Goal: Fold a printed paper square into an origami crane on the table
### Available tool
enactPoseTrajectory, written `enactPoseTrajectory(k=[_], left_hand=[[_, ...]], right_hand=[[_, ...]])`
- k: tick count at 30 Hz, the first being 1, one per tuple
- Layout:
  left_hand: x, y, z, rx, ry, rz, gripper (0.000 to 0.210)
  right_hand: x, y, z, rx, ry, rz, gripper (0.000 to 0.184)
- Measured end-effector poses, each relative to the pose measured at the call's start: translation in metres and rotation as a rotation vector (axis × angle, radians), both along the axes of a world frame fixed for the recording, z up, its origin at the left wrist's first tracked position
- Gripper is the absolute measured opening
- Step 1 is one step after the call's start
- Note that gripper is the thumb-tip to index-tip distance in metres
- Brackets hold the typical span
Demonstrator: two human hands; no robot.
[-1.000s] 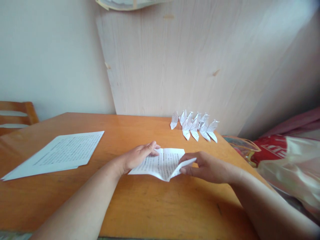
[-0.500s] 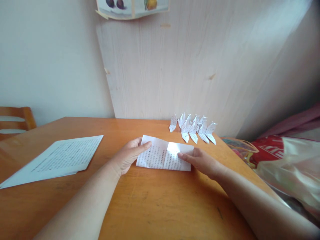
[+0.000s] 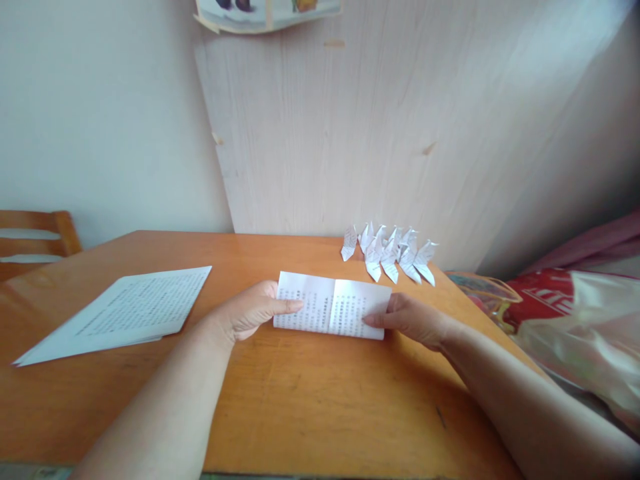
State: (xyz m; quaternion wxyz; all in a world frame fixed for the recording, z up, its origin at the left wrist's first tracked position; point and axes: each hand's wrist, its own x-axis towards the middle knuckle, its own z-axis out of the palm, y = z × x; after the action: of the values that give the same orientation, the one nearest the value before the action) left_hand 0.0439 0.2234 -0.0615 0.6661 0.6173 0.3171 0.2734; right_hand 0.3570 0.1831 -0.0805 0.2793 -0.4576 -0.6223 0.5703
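Note:
A folded sheet of printed paper (image 3: 320,307), with a crease running down it right of the middle, is held between my two hands just over the table. My left hand (image 3: 257,310) grips its left end, thumb lying on the printed face and fingers hidden behind. At the right end my right hand (image 3: 403,320) pinches it the same way, the thumb near the lower right part. Beyond the paper, several folded paper figures (image 3: 390,257) made of printed sheets stand grouped at the table's far right.
A stack of printed sheets (image 3: 125,307) lies on the left of the wooden table (image 3: 300,407). A wooden chair (image 3: 37,233) stands past the far left edge. Right of the table are red and white plastic bags (image 3: 565,313). A wood-grain panel (image 3: 320,147) rises behind.
The folded paper has been pulled a little wider and flatter between my hands. My left thumb has shifted slightly lower on it. The camera view has tilted a little.

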Motion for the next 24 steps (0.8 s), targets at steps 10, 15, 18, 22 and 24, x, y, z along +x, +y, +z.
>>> enactPoseTrajectory(k=[10,15,18,22,24], left_hand=[[-0.007,0.0,0.001,0.225,0.272,0.175,0.056],[0.01,-0.006,0.0,0.985,0.575,0.677,0.053],[0.025,-0.017,-0.001,1.274,0.529,0.458,0.026],[0.037,-0.028,-0.012,1.365,0.585,0.18,0.031],[0.038,-0.03,-0.016,1.351,0.641,0.103,0.033]], right_hand=[[-0.009,-0.002,0.004,0.112,-0.031,-0.035,0.022],[-0.009,-0.002,0.001,0.186,-0.19,-0.124,0.025],[-0.011,-0.002,0.0,0.214,-0.198,-0.156,0.025],[-0.014,-0.005,0.002,0.204,-0.106,-0.124,0.028],[-0.013,-0.004,0.001,0.198,-0.061,-0.092,0.031]])
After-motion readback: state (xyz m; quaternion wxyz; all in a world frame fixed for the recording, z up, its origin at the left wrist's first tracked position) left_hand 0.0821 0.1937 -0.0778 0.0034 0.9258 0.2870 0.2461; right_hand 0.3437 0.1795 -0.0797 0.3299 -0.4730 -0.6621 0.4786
